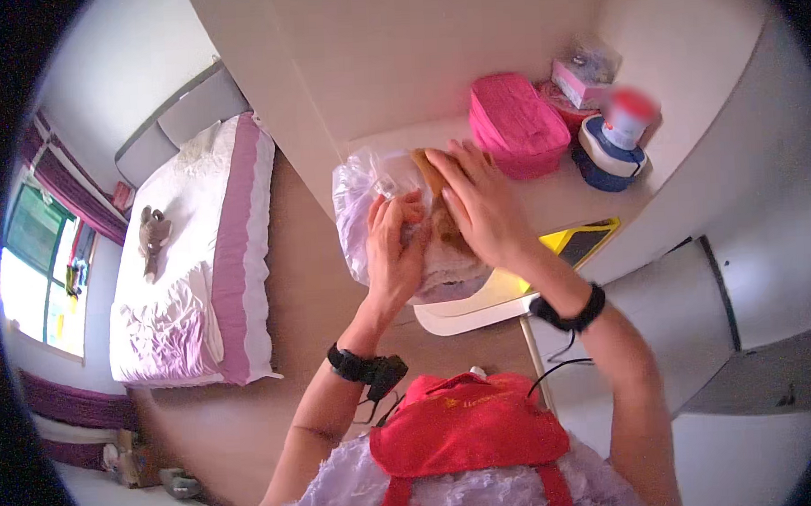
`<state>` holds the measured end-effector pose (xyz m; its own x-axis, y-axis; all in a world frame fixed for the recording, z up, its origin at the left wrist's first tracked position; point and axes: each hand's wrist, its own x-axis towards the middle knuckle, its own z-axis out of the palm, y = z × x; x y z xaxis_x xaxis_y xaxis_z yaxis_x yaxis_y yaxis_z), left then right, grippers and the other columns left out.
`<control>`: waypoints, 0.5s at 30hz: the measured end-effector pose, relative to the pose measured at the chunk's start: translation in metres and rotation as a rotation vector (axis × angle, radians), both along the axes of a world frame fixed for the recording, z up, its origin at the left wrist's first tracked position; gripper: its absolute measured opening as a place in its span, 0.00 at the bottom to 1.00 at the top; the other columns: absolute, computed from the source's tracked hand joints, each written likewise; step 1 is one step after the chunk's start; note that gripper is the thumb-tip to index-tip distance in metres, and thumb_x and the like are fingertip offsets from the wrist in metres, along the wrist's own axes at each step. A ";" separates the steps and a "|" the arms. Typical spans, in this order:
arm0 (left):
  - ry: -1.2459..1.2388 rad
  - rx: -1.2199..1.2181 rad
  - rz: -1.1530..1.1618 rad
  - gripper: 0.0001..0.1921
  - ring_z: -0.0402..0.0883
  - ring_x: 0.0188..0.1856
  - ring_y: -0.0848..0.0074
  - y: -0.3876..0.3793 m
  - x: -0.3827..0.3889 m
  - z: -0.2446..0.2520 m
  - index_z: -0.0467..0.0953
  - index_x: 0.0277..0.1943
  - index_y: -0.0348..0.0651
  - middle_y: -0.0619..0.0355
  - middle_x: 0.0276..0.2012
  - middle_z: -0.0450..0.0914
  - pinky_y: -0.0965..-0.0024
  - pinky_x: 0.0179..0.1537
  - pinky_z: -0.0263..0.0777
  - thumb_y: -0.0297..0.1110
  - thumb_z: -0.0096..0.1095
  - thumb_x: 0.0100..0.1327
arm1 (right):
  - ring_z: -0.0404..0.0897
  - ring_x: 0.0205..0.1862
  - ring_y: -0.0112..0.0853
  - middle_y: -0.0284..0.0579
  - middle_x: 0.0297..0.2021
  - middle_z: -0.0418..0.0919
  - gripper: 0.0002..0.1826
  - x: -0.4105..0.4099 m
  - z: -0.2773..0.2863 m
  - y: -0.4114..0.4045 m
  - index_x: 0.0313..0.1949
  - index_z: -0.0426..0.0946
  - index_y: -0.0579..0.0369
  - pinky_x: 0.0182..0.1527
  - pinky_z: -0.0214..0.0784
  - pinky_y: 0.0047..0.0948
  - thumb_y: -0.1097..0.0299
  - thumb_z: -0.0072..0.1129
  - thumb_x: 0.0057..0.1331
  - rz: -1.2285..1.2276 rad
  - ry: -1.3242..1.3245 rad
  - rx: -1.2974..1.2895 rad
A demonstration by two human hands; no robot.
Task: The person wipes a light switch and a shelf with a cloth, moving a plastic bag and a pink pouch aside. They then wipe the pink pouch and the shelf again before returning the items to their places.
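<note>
A clear plastic bag point(351, 181) lies crumpled at the left end of a white tabletop. My left hand point(398, 243) has its fingers curled into the bag's film and grips it. A piece of brown material point(431, 170), perhaps cloth, sits at the bag's right side. Over it lies my right hand point(481, 209), fingers stretched out and touching it; whether they pinch it is hidden. Below both hands, pale fluffy fabric point(450, 268) shows at the near edge of the bundle.
Behind my right hand stand a pink zippered case point(519, 126), a tissue box point(578, 83), a blue-and-white container point(611, 152) and a red-lidded tub point(630, 118). A yellow-edged dark board point(581, 245) lies at right. Left is a bed point(194, 242) with a plush toy point(152, 240).
</note>
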<state>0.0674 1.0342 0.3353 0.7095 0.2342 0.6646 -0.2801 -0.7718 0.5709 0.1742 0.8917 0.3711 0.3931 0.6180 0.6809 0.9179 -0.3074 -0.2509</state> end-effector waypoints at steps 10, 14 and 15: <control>0.053 -0.330 0.044 0.17 0.71 0.58 0.54 -0.012 0.004 0.009 0.69 0.45 0.38 0.46 0.49 0.76 0.55 0.63 0.58 0.28 0.68 0.55 | 0.69 0.65 0.51 0.59 0.63 0.70 0.23 0.040 -0.003 0.025 0.64 0.67 0.59 0.66 0.62 0.45 0.64 0.46 0.73 0.075 0.348 -0.079; 0.075 -0.129 0.071 0.25 0.65 0.63 0.52 -0.010 0.004 0.006 0.69 0.54 0.36 0.43 0.57 0.71 0.54 0.66 0.54 0.30 0.63 0.51 | 0.70 0.64 0.52 0.59 0.63 0.70 0.26 -0.023 -0.005 -0.021 0.65 0.65 0.60 0.66 0.62 0.46 0.70 0.51 0.67 0.118 0.051 0.019; 0.047 -0.107 0.031 0.28 0.64 0.64 0.51 -0.005 0.003 0.002 0.68 0.57 0.35 0.42 0.59 0.69 0.54 0.67 0.53 0.31 0.61 0.50 | 0.70 0.64 0.53 0.60 0.63 0.69 0.28 -0.044 0.002 -0.031 0.66 0.64 0.61 0.67 0.61 0.46 0.73 0.52 0.65 0.156 0.131 -0.032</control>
